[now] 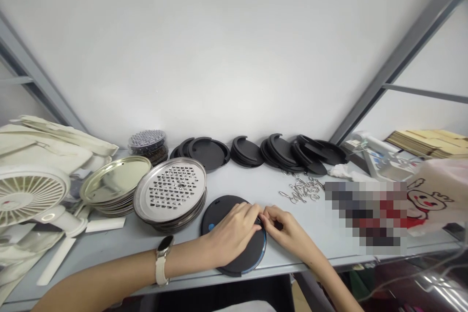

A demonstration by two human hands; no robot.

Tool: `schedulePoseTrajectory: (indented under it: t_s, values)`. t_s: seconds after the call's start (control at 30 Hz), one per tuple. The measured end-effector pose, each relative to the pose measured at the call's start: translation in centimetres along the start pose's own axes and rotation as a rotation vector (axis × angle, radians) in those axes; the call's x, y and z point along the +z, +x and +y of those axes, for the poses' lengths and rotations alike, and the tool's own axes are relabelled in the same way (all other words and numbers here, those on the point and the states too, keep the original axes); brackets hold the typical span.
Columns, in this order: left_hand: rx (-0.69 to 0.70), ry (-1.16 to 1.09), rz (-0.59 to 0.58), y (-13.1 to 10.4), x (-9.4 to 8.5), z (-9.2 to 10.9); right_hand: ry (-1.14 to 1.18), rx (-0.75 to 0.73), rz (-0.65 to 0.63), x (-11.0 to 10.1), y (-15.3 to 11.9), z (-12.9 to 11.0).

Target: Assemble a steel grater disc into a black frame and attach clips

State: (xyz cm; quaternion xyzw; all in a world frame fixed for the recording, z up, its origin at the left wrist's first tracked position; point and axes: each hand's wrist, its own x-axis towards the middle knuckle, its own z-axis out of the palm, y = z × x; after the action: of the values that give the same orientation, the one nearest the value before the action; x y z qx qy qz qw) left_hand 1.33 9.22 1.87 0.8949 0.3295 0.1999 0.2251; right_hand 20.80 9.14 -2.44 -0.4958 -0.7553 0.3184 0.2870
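Observation:
A flat black round disc (252, 253) with a bluish edge lies near the table's front edge. Across its top rests my left hand (236, 231), fingers curled together at the disc's right rim. My right hand (281, 226) meets it there from the right, thumb and fingers pinched at the same rim. Whatever the right fingertips hold is too small and covered to make out. Beyond the right hand lies a loose pile of silver metal clasps (303, 189). Left of the disc stands a stack of silver round plates with grater-like holes (171, 190).
Gold-coloured round plates (115, 180) are stacked further left, beside a white handheld fan (29, 195). Black round holders with raised rims (210, 152) line the wall. Spiky round pieces (146, 140) stand behind the plates. A printed bag (435, 195) lies at the right.

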Motion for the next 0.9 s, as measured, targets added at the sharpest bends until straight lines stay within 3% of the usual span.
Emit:
schedulePoseTrajectory:
  t_s: [0.9]
  values:
    - [0.023, 0.044, 0.004, 0.07, 0.37, -0.35, -0.080, -0.057, -0.016, 0.03, 0.02, 0.18]
